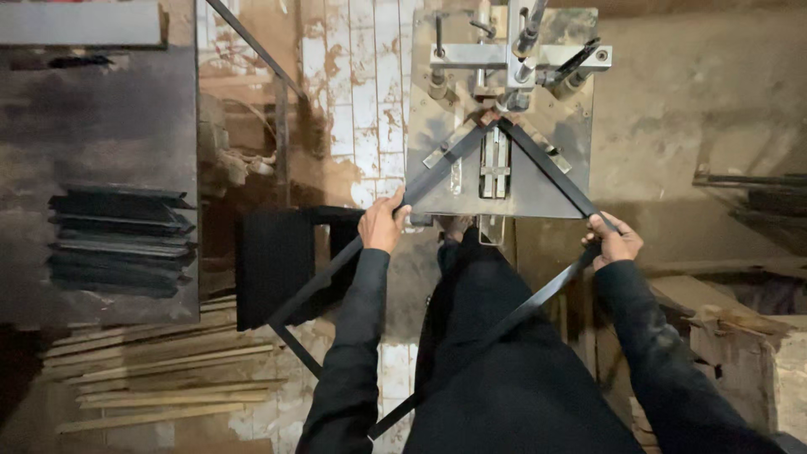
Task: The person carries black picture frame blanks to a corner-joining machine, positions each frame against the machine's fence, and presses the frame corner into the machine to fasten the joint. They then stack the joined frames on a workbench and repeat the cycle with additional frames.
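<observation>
A square black picture frame lies tilted like a diamond, its far corner pushed into the clamp of a metal corner-joining machine. My left hand grips the frame's left side near the machine table's front edge. My right hand holds the frame's right corner, beside the table. The frame's near sides run down past my dark-sleeved arms and across my lap. The machine's vertical press head stands right above the clamped corner.
A stack of black moulding strips lies on a grey surface at left. Pale wooden slats lie on the floor below it. A black stool stands left of me. Wooden blocks sit at right, dark bars beyond.
</observation>
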The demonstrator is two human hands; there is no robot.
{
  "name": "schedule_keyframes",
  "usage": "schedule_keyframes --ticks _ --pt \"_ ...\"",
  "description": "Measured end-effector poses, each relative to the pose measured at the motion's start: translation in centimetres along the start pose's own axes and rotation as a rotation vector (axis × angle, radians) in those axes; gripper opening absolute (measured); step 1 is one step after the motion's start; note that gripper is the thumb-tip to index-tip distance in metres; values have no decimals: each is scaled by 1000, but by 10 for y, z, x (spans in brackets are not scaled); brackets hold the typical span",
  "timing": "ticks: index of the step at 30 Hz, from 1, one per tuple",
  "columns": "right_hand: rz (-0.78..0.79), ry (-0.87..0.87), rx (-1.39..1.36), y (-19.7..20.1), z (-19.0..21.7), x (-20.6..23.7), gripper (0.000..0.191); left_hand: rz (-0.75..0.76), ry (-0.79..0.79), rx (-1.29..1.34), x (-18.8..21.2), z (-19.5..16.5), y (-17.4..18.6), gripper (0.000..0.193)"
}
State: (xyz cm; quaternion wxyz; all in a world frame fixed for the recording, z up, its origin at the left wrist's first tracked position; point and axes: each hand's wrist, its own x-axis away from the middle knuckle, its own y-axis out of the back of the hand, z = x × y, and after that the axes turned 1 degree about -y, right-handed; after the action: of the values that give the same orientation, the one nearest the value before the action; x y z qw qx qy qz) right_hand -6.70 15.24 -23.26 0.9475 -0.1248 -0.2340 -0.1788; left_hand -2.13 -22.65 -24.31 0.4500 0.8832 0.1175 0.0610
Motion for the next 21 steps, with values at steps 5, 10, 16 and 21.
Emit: schedule_keyframes --ticks 5,10,16,21 --pt "93 6 -19 -3 5 -4 18 -11 -122 41 0 -4 9 50" --pt "132 -1 3 9 -9 17 17 69 -107 -57 34 26 28 51" --pt "284 -17 -161 22 -66 102 32 -150 -156 5 142 59 74 88" --pt "696 114 404 -13 -119 143 28 -267 -313 -418 223 65 86 73"
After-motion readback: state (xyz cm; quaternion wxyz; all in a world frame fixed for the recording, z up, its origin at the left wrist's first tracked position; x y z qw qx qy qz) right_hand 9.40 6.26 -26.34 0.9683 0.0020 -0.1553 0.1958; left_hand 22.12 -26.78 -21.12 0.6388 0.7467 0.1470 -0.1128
